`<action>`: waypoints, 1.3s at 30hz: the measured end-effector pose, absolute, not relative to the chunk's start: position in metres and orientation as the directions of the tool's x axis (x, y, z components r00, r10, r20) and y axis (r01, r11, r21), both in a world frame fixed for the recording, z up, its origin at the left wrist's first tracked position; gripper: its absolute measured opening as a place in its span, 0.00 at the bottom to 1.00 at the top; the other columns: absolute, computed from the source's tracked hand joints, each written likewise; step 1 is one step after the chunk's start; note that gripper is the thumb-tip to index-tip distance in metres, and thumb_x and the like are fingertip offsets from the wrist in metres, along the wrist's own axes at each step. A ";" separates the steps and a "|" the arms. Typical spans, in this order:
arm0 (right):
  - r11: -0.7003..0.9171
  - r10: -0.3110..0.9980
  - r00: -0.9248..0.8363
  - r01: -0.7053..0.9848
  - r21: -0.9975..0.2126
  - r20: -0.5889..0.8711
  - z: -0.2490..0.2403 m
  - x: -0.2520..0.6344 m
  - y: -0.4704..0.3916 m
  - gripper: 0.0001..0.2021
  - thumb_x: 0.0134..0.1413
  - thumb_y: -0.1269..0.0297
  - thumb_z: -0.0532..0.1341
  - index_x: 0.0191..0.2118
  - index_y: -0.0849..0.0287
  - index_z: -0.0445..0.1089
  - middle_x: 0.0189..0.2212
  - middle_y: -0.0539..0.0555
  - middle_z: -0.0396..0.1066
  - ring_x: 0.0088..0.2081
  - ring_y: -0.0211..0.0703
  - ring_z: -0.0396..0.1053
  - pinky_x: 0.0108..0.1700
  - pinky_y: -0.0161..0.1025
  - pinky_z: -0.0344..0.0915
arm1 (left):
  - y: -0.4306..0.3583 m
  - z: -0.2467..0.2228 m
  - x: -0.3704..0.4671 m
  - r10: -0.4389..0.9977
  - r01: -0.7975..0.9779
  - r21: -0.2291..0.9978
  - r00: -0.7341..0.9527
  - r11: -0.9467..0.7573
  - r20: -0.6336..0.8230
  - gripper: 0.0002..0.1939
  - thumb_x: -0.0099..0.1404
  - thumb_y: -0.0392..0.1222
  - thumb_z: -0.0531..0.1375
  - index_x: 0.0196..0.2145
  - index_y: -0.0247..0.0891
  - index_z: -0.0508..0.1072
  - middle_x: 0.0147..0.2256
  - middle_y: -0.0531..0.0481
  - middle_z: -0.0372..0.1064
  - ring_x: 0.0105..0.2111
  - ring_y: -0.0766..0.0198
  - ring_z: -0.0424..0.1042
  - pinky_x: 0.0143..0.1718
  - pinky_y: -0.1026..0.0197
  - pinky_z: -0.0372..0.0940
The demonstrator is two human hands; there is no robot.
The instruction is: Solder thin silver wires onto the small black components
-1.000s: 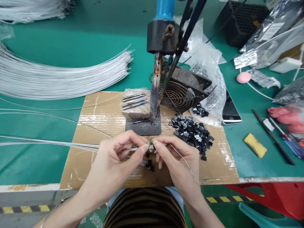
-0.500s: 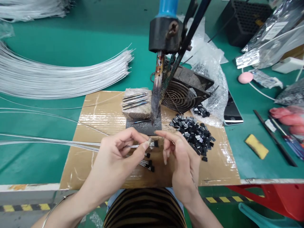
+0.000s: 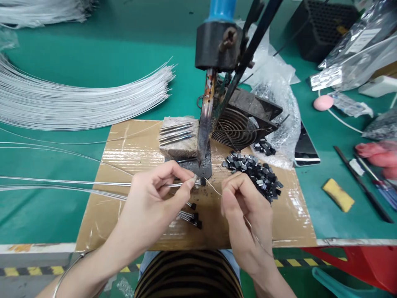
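Left hand pinches white wires between thumb and forefinger; black connector at their end pokes just past grip, above cardboard on bench. Right hand, curled tight, holds thin silvery wire, tip near black connector; contact hard to tell. Soldering iron hangs just beyond. Loose connector pile lies beside right hand.

No legible txt, nos. or brands anywhere. Wht label on silvery bag, approx 2 o'clock: any print too sm. to read. Yel/blk floor tape, approx 8 & btwn 4–5 o'clock: hazard-type stripes only.
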State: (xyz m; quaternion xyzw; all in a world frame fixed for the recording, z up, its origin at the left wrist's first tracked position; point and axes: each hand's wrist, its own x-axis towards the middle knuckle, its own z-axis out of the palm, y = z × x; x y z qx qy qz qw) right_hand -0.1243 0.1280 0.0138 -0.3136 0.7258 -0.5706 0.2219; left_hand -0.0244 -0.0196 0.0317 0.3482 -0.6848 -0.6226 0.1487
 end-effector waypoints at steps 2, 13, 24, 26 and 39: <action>0.112 -0.720 -0.691 -0.209 -0.971 0.066 0.013 -0.126 0.127 0.08 0.69 0.70 0.56 0.35 0.57 0.62 0.36 0.49 0.67 0.38 0.38 0.67 0.42 0.38 0.65 | -0.021 0.032 -0.026 -0.665 -0.295 0.955 -0.711 -0.016 -0.230 0.03 0.63 0.37 0.67 0.31 0.38 0.77 0.32 0.53 0.77 0.30 0.70 0.72 0.31 0.73 0.65; 0.051 -0.668 -0.743 0.016 -0.999 -0.046 0.026 -0.126 0.114 0.09 0.66 0.71 0.61 0.33 0.56 0.66 0.51 0.55 0.77 0.54 0.47 0.76 0.58 0.44 0.72 | -0.029 0.035 -0.034 -0.692 -0.311 0.950 -0.690 0.020 -0.212 0.05 0.62 0.39 0.68 0.30 0.38 0.76 0.34 0.51 0.77 0.32 0.65 0.74 0.27 0.69 0.62; 0.028 -0.638 -0.768 0.039 -0.999 -0.048 0.029 -0.128 0.105 0.09 0.63 0.71 0.62 0.31 0.56 0.67 0.50 0.54 0.78 0.51 0.45 0.77 0.57 0.43 0.74 | -0.034 0.043 -0.041 -0.711 -0.288 0.957 -0.677 0.018 -0.190 0.04 0.61 0.34 0.67 0.29 0.39 0.77 0.29 0.56 0.74 0.29 0.71 0.70 0.30 0.73 0.64; 0.027 -0.636 -0.771 0.037 -0.999 -0.046 0.030 -0.128 0.104 0.09 0.63 0.72 0.63 0.31 0.56 0.67 0.50 0.54 0.78 0.51 0.47 0.77 0.57 0.44 0.74 | -0.034 0.044 -0.042 -0.711 -0.279 0.960 -0.678 0.016 -0.185 0.04 0.60 0.34 0.67 0.29 0.39 0.77 0.29 0.55 0.74 0.29 0.71 0.71 0.31 0.74 0.64; -0.016 -0.632 -0.775 0.020 -1.000 -0.005 0.031 -0.128 0.103 0.09 0.63 0.75 0.62 0.31 0.56 0.68 0.49 0.53 0.79 0.53 0.45 0.77 0.58 0.43 0.74 | -0.033 0.046 -0.040 -0.722 -0.250 0.968 -0.677 0.037 -0.147 0.05 0.61 0.32 0.67 0.29 0.40 0.77 0.31 0.56 0.76 0.31 0.70 0.73 0.33 0.73 0.66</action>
